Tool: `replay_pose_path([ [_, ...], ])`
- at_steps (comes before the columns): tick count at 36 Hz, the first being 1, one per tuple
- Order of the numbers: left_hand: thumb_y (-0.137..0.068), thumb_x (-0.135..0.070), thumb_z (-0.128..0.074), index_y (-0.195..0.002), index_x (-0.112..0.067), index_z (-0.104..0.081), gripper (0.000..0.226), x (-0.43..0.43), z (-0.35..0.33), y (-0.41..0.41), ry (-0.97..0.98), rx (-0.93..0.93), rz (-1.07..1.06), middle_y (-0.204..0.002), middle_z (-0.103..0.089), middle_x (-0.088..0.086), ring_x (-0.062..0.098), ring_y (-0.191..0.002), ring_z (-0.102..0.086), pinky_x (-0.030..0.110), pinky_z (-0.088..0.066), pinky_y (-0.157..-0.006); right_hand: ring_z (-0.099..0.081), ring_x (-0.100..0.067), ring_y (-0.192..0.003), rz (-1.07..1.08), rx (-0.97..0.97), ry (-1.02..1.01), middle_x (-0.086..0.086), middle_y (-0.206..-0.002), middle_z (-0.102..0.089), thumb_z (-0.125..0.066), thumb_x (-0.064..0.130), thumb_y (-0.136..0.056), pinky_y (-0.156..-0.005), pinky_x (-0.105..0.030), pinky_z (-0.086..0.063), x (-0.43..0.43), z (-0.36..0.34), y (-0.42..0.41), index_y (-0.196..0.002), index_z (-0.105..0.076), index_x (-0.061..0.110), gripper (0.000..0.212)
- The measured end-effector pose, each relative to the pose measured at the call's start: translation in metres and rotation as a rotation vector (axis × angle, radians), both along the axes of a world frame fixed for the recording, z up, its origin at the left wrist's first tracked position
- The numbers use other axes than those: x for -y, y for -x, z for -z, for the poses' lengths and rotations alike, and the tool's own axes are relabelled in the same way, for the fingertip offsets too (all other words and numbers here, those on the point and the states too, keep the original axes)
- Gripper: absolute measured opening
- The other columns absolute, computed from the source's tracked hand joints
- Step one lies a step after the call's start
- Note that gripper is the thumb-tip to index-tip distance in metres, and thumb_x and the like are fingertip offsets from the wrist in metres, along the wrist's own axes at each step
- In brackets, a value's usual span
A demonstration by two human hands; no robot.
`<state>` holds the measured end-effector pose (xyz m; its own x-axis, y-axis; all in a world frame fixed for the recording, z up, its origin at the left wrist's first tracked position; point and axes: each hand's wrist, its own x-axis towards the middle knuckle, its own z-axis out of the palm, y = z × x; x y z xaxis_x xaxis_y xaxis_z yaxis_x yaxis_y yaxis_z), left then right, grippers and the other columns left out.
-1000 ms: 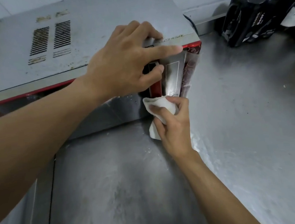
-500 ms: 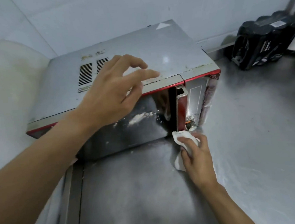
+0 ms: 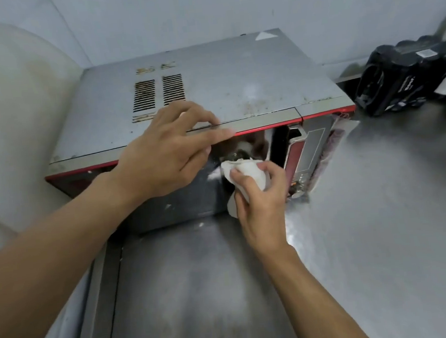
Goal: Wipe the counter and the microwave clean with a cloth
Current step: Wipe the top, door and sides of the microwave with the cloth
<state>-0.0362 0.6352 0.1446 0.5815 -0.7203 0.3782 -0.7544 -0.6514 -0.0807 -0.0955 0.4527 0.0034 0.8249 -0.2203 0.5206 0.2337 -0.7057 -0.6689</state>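
A grey microwave [image 3: 226, 88] with red trim and a dark mirrored door stands on the steel counter [image 3: 380, 209] against the wall. My right hand [image 3: 262, 203] grips a crumpled white cloth [image 3: 249, 176] and presses it on the right part of the door, beside the control panel [image 3: 306, 159]. My left hand [image 3: 170, 154] hovers at the top front edge of the microwave, its fingers loosely stretched, holding nothing. White smears show on the door next to the cloth.
A black shrink-wrapped pack of bottles [image 3: 406, 74] lies at the back right of the counter. A pale rounded surface [image 3: 12, 118] fills the left side. A seam in the counter [image 3: 111, 284] runs toward me below the microwave's left part.
My right hand has lifted the cloth from the door's bottom corner up onto the door glass. My left hand has come off the right front corner and moved left along the top edge.
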Motion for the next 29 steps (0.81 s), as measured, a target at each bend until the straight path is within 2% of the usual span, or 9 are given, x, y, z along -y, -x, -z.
replay_pose_path([
  [2,-0.102,-0.017,-0.051,-0.142,-0.019,-0.063,0.042,-0.001,0.001,-0.001,0.01,-0.009,0.006,-0.133,-0.06,0.008,0.034,-0.127,-0.049,0.056,-0.041,-0.104,-0.052,0.001,-0.115,-0.082,-0.085,-0.057,0.034,-0.12,-0.045,-0.072,0.032,-0.093,-0.096,-0.014,-0.042,0.004,0.025,0.008,-0.126,-0.061,0.031,0.035],
  [3,-0.103,-0.017,-0.051,-0.143,-0.019,-0.063,0.042,-0.001,0.001,-0.001,0.011,-0.009,0.005,-0.133,-0.06,0.007,0.034,-0.127,-0.049,0.056,-0.041,-0.104,-0.051,-0.004,-0.117,-0.087,-0.117,-0.034,0.024,-0.128,-0.042,-0.068,0.024,-0.094,-0.098,-0.016,-0.042,0.007,0.036,0.012,-0.129,-0.063,0.024,0.035],
  [6,-0.103,-0.017,-0.05,-0.144,-0.02,-0.061,0.043,-0.001,0.002,0.0,0.007,-0.007,0.004,-0.133,-0.06,0.007,0.033,-0.128,-0.048,0.055,-0.041,-0.104,-0.049,-0.015,-0.116,-0.074,-0.172,-0.06,0.0,-0.135,-0.038,-0.068,0.008,-0.09,-0.101,-0.03,-0.049,0.009,0.038,0.024,-0.128,-0.066,0.023,0.041],
  [12,-0.103,-0.018,-0.049,-0.145,-0.027,-0.061,0.044,-0.001,0.004,-0.002,-0.011,0.022,0.009,-0.134,-0.058,0.007,0.034,-0.127,-0.047,0.056,-0.041,-0.103,-0.052,-0.027,-0.121,-0.019,0.123,-0.136,-0.012,-0.129,-0.043,-0.069,0.009,-0.092,-0.1,-0.026,-0.047,-0.009,-0.019,0.011,-0.126,-0.07,0.018,0.035],
  [15,-0.102,-0.018,-0.05,-0.145,-0.027,-0.061,0.045,-0.001,0.004,-0.003,-0.01,0.019,0.011,-0.135,-0.058,0.007,0.035,-0.127,-0.048,0.055,-0.04,-0.104,-0.053,-0.03,-0.117,0.028,0.181,-0.157,-0.018,-0.125,-0.046,-0.066,0.014,-0.093,-0.096,-0.027,-0.046,-0.02,-0.03,-0.002,-0.125,-0.071,0.012,0.032],
  [17,-0.101,-0.017,-0.051,-0.145,-0.028,-0.061,0.046,-0.001,0.004,-0.003,-0.008,0.005,0.011,-0.135,-0.058,0.007,0.034,-0.127,-0.047,0.054,-0.04,-0.106,-0.053,-0.031,-0.113,0.059,0.153,-0.127,-0.02,-0.12,-0.048,-0.067,0.01,-0.091,-0.092,-0.028,-0.046,-0.022,-0.017,-0.001,-0.123,-0.071,0.01,0.032],
  [23,-0.101,-0.016,-0.052,-0.144,-0.027,-0.062,0.045,0.0,0.004,-0.001,0.01,-0.005,0.013,-0.134,-0.058,0.007,0.032,-0.127,-0.047,0.053,-0.04,-0.107,-0.054,-0.018,-0.097,0.122,-0.131,-0.276,-0.001,-0.116,-0.04,-0.067,0.008,-0.091,-0.085,-0.044,-0.055,-0.016,0.03,0.014,-0.116,-0.068,0.023,0.03],
  [25,-0.102,-0.016,-0.052,-0.144,-0.026,-0.063,0.044,0.001,0.004,-0.001,0.016,-0.001,0.017,-0.133,-0.058,0.008,0.033,-0.126,-0.047,0.052,-0.04,-0.106,-0.055,-0.018,-0.099,0.115,-0.115,-0.293,-0.003,-0.115,-0.041,-0.068,0.011,-0.091,-0.088,-0.043,-0.055,-0.015,0.024,0.017,-0.117,-0.068,0.026,0.03],
  [29,-0.103,-0.02,-0.051,-0.143,-0.024,-0.064,0.042,0.002,0.005,-0.002,0.02,0.01,0.019,-0.133,-0.059,0.009,0.034,-0.125,-0.048,0.051,-0.041,-0.104,-0.053,-0.021,-0.111,0.078,0.094,-0.28,-0.008,-0.118,-0.043,-0.069,0.009,-0.091,-0.096,-0.027,-0.05,-0.021,-0.015,0.01,-0.12,-0.069,0.018,0.031],
])
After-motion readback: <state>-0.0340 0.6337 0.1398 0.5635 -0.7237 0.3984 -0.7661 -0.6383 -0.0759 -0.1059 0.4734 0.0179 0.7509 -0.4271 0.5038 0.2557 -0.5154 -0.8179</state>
